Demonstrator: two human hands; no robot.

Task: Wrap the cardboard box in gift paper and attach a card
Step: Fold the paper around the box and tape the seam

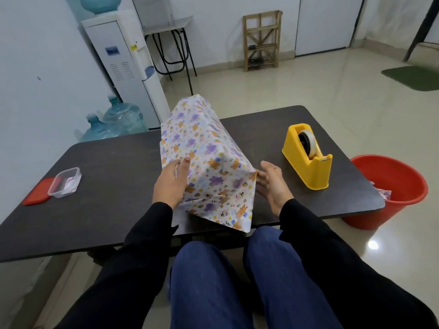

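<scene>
Blue-trousered knees [213,281] sit under the near edge of the dark tabletop [114,167], where the box [204,148], covered in gift paper [228,210], stands tilted at the middle of that edge, loose paper overhanging it. The left hand [169,184] lies flat against the box's left side, grip open, and the right hand [270,184] is spread, its grip holding nothing, fingertips at the paper's right corner. A yellow tape dispenser [308,157] stands near the right edge, a clear container [64,182] and red lid [38,194] near the left.

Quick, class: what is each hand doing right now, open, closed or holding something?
Left hand: open, flat against the wrapped box.
Right hand: open, holding nothing.
</scene>
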